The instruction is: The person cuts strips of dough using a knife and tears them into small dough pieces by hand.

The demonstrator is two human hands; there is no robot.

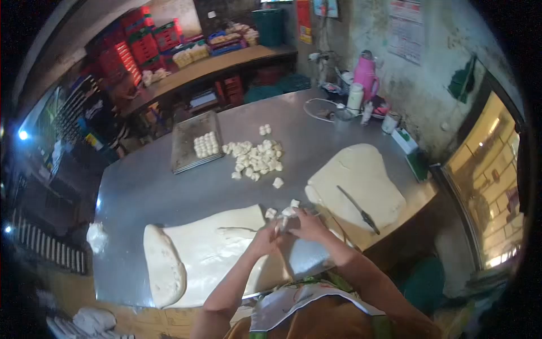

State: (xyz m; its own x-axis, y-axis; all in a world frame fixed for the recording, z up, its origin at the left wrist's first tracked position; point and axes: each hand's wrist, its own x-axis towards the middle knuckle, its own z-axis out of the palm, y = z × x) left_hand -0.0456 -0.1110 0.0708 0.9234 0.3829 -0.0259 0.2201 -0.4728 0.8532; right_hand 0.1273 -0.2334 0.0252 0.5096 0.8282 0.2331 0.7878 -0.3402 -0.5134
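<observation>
My left hand [264, 239] and my right hand [310, 226] are close together at the near side of the metal table, fingers closed around a small piece of white dough mostly hidden by them. Just beyond my fingertips lie a few loose dough pieces [271, 213]. A large folded slab of dough [209, 248] spreads to the left, partly behind my left forearm. On the right rests a flat sheet of dough [361, 175] with a dark-handled knife [358, 209] lying across it. Farther out is a heap of cut dough pieces [257, 158].
A baking tray [185, 141] holding rows of dough balls [206, 144] sits at the table's far left. Along the wall stand a pink flask [365, 74], a pale bottle [355, 97] and a clear cup [342, 118]. A white bundle [97, 237] lies at the left edge.
</observation>
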